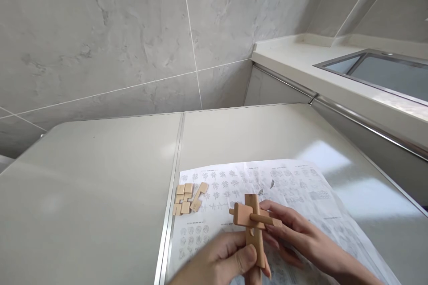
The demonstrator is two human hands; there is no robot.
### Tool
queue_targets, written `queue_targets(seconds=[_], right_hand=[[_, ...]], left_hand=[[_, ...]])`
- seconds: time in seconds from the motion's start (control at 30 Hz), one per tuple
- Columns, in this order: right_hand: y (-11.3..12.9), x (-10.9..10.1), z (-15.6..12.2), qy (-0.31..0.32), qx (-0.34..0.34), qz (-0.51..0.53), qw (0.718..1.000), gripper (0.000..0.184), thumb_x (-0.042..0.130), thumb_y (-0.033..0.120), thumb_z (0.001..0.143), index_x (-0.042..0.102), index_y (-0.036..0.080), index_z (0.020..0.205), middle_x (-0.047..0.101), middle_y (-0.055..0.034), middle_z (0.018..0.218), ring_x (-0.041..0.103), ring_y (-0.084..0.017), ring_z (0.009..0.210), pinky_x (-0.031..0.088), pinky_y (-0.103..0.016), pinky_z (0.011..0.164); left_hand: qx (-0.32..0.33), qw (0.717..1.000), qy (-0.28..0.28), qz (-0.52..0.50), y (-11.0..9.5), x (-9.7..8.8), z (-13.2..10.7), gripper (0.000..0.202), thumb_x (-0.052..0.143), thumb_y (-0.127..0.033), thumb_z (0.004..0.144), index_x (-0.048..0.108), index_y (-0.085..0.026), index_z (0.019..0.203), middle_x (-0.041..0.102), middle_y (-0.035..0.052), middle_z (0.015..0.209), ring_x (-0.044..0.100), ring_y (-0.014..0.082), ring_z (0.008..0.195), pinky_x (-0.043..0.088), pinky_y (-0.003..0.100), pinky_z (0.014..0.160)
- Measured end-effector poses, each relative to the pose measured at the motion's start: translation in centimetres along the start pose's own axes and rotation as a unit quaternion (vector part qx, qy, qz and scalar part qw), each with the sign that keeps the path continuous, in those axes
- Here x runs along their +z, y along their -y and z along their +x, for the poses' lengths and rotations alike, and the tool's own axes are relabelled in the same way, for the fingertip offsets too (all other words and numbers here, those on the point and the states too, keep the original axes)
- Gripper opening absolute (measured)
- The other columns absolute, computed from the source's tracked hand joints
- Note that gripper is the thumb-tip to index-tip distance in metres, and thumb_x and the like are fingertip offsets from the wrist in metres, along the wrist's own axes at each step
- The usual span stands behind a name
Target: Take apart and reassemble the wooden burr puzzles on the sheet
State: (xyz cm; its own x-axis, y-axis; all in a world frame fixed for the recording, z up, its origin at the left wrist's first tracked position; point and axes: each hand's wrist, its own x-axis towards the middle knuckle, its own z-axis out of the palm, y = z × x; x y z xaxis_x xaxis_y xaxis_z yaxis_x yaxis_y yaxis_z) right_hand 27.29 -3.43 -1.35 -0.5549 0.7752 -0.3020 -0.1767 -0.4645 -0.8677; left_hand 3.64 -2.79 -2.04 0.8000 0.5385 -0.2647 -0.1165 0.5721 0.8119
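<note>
A partly joined wooden puzzle (253, 222), an upright bar crossed by a notched bar, is held low in the middle of the view. My left hand (220, 260) grips the lower end of the upright bar, thumb on its front. My right hand (301, 236) comes in from the right, its fingers closed on the right end of the cross bar. Under both hands lies a printed instruction sheet (301, 187) covered with small diagrams. Several loose wooden puzzle pieces (187, 198) lie on the sheet's left edge, a little left of the hands.
The sheet rests on a pale grey flat top (100, 187) with a metal seam (174, 178) running front to back. A grey tiled wall (117, 40) stands behind. At the right are a white counter (321, 71) and a steel sink (384, 71).
</note>
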Motion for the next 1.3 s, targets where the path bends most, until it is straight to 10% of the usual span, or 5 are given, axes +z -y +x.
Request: queue_targets(seconds=[0.63, 0.93, 1.3], right_hand=[[-0.6, -0.4, 0.4, 0.085, -0.018, 0.057, 0.995, 0.032, 0.057, 0.045, 0.109, 0.065, 0.015, 0.102, 0.070, -0.0026, 0.080, 0.047, -0.001, 0.037, 0.031, -0.016, 0.039], [-0.5, -1.3, 0.4, -0.130, -0.062, 0.184, 0.972, 0.034, 0.066, 0.043, 0.105, 0.063, 0.017, 0.083, 0.041, 0.0089, 0.059, 0.020, -0.003, 0.043, 0.031, -0.018, 0.048], [0.1, -3.6, 0.3, -0.282, -0.172, 0.332, 0.883, 0.016, 0.078, 0.023, 0.096, 0.062, 0.022, 0.092, 0.052, 0.0057, 0.087, 0.028, -0.003, 0.049, 0.047, -0.014, 0.047]], left_hand=[[0.028, 0.999, 0.011, -0.032, -0.5, 0.1, 0.9, 0.055, 0.057, -0.069, 0.100, 0.061, -0.015, 0.091, 0.059, -0.0007, 0.059, 0.046, 0.0078, 0.042, 0.041, 0.022, 0.053], [-0.013, 0.998, -0.018, -0.052, -1.0, 0.1, 0.6, 0.050, 0.061, -0.065, 0.100, 0.060, -0.016, 0.096, 0.060, -0.0032, 0.060, 0.048, 0.0070, 0.044, 0.040, 0.020, 0.052], [-0.019, 0.998, -0.023, -0.053, -1.2, 0.2, 0.4, 0.041, 0.068, -0.057, 0.099, 0.059, -0.017, 0.098, 0.060, -0.0050, 0.063, 0.047, 0.0060, 0.046, 0.044, 0.023, 0.059]])
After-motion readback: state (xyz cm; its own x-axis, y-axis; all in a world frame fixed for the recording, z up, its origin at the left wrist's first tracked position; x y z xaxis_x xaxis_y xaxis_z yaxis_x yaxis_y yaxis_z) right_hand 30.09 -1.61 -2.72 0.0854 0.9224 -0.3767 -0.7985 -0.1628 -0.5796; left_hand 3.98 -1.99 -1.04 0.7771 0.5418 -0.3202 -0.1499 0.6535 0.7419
